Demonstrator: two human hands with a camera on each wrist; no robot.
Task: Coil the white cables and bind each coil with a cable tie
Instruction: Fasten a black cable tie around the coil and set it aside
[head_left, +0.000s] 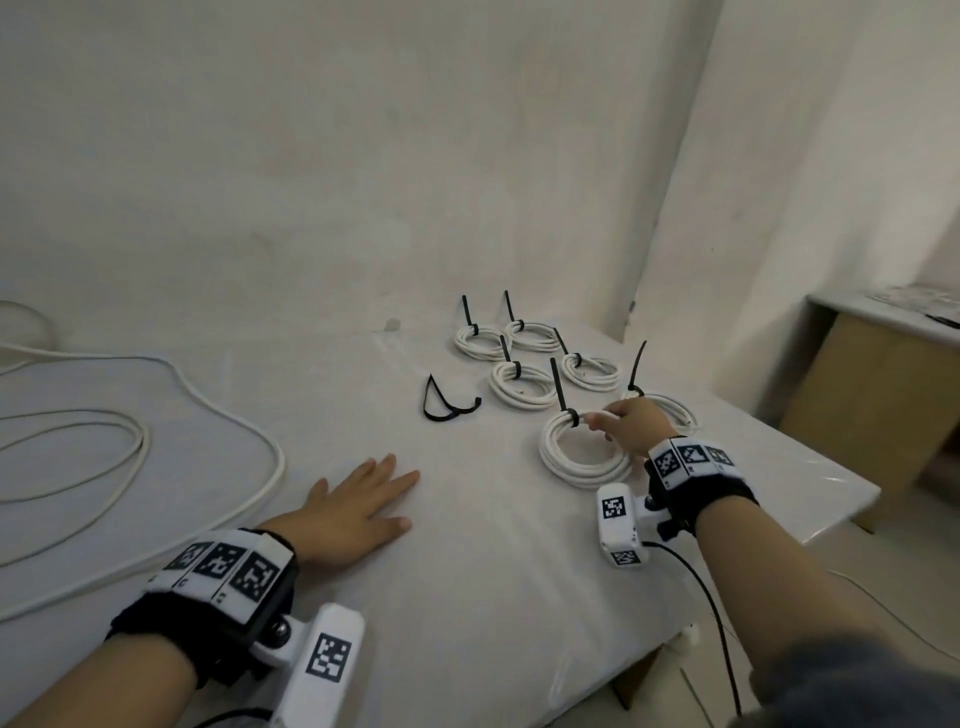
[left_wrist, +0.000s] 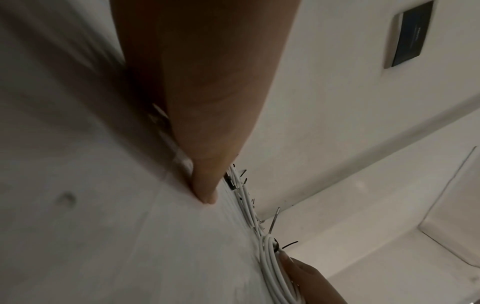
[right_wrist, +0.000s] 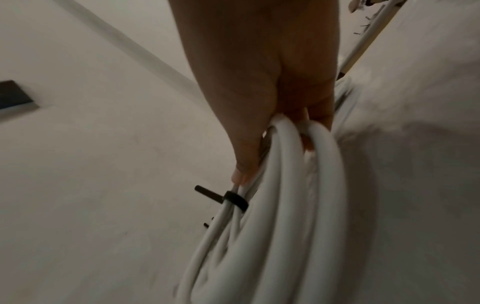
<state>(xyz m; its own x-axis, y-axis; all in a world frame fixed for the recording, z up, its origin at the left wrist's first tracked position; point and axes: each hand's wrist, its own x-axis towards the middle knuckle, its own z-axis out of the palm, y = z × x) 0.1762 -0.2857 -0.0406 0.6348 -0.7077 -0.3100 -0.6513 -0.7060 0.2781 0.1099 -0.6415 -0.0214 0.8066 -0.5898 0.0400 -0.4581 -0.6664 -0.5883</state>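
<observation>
Your left hand (head_left: 358, 506) lies flat on the white table (head_left: 493, 571), fingers straight and spread, holding nothing; the left wrist view shows it pressed palm-down against the surface. Well off to its left, a long white cable (head_left: 156, 452) sprawls loose in wide loops, not yet coiled or tied.

Just ahead on your right, your right hand (head_left: 631, 426) curls over the far rim of the nearest coil (head_left: 582, 457), and the right wrist view shows fingers (right_wrist: 244, 164) wrapped around several strands beside its black cable tie (right_wrist: 235, 200). The tie's tail (head_left: 560, 387) stands upright from the bundle.

Judging by how the strands hold their round shape, the cable looks light and springy, smooth-jacketed and likely to slip if you pinch a single strand. Take hold across the whole bundle, close to the tie, where the turns are locked together; elsewhere the loops may fan apart.

Beyond your hand, another tied coil (head_left: 670, 408) sits partly hidden behind it. Further back, four more bound coils (head_left: 524, 384) rest in a cluster, each with its tie tail sticking up. To their left, a spare black tie (head_left: 447, 402) lies bent in a loose loop on the table, thin and flexible, best picked up by one end.
</observation>
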